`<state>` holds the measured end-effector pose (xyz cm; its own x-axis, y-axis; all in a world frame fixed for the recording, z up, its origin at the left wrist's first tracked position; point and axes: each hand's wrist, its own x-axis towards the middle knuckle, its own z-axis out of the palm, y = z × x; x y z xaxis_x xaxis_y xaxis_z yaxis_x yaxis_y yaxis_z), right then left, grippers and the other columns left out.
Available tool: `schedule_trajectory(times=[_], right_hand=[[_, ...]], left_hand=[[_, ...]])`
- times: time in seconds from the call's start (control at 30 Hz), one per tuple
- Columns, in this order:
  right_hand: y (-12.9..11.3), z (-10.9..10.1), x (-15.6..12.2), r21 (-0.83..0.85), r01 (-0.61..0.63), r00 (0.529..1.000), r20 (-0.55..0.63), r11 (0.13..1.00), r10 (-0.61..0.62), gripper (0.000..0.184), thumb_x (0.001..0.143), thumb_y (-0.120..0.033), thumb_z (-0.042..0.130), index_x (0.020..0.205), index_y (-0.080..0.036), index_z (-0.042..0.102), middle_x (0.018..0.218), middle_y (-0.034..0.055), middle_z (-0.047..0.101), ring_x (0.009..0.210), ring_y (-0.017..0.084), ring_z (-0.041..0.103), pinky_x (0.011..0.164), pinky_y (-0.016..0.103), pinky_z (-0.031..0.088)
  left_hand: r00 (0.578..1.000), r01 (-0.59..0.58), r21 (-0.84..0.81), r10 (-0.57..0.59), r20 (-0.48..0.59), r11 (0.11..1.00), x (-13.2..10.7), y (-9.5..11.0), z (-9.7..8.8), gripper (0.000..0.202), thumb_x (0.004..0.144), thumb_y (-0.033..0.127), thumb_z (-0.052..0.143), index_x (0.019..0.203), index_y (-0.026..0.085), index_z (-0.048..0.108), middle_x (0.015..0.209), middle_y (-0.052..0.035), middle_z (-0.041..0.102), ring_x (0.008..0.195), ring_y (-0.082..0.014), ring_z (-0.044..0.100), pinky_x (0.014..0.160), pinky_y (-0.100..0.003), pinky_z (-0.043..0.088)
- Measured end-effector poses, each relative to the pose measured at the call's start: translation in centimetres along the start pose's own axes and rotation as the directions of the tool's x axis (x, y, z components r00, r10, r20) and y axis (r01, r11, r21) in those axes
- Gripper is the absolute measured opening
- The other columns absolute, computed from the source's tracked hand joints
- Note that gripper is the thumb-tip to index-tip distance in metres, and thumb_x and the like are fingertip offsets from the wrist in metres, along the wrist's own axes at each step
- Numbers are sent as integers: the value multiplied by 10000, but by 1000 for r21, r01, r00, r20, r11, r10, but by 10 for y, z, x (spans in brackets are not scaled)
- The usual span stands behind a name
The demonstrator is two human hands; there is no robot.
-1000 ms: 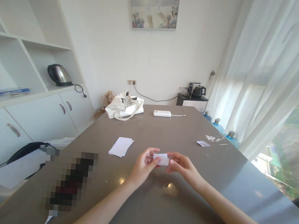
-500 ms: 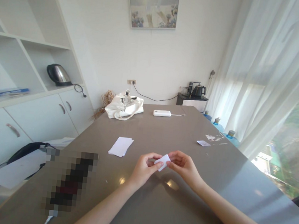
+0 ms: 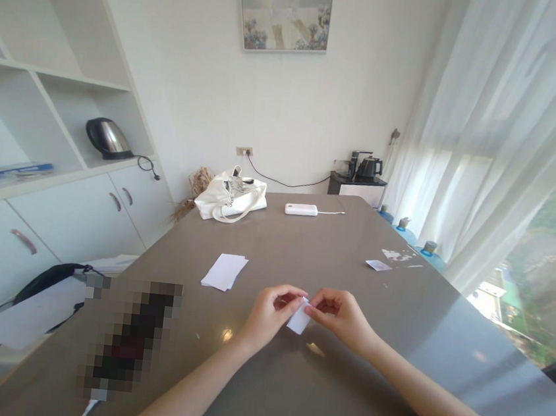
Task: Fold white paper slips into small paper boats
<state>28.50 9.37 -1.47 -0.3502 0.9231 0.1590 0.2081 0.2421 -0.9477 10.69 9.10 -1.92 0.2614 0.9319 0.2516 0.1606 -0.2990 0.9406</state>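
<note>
A small piece of white paper (image 3: 298, 320) hangs between my two hands, just above the grey-brown table (image 3: 260, 381). My left hand (image 3: 270, 310) pinches it near its upper left edge with thumb and forefinger. At the upper right, the thumb and fingers of my right hand (image 3: 339, 314) are closed on the same paper. The fingertips of both hands nearly meet and cover its top part. A short stack of white paper sheets (image 3: 224, 272) lies left of my hands. Over to the right lies a small folded piece of paper (image 3: 378, 265).
A white handbag (image 3: 232, 196) and a white power bank (image 3: 301, 209) with a short cable stand at the far end. Paper scraps (image 3: 397, 255) lie near the right edge. A blurred-out dark object (image 3: 132, 338) with a white cable is at the left.
The paper has turned and dropped slightly, so more of it now hangs below my fingers. My right hand has moved down a little and closer to my left.
</note>
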Motion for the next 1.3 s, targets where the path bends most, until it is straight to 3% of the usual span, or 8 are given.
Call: schedule_trajectory(times=[0.23,0.83,1.13,1.3], right_hand=[[3,0,-1,54,39,996,-83,998,-34,271,718,-398,697,730,-156,577,687,24,629,640,140,587,594,239,465],[1,0,-2,-5,93,991,-96,996,-93,275,764,-428,643,696,-169,580,674,35,641,642,157,589,595,257,463],[-9,-7,-2,-299,176,984,18,938,-179,219,809,-390,591,746,-183,618,682,25,649,629,154,591,599,256,457],[-10,-10,-2,-426,208,972,-13,881,-236,247,808,-390,589,666,-188,603,623,16,621,584,145,559,563,254,420]], left_hand=[[999,-9,5,9,-32,1000,0,1,-2,244,786,349,623,861,133,706,840,-88,721,774,-189,650,712,-252,491],[999,0,26,1,-44,1000,-2,5,0,229,782,349,618,799,132,687,762,-75,704,700,-171,638,652,-237,492],[996,-69,184,78,-45,980,-3,9,-2,190,811,302,573,769,142,667,747,-61,693,690,-163,621,662,-236,472],[991,-116,242,129,-37,963,-3,14,1,162,815,274,561,756,164,665,754,-50,702,698,-163,635,686,-239,478]])
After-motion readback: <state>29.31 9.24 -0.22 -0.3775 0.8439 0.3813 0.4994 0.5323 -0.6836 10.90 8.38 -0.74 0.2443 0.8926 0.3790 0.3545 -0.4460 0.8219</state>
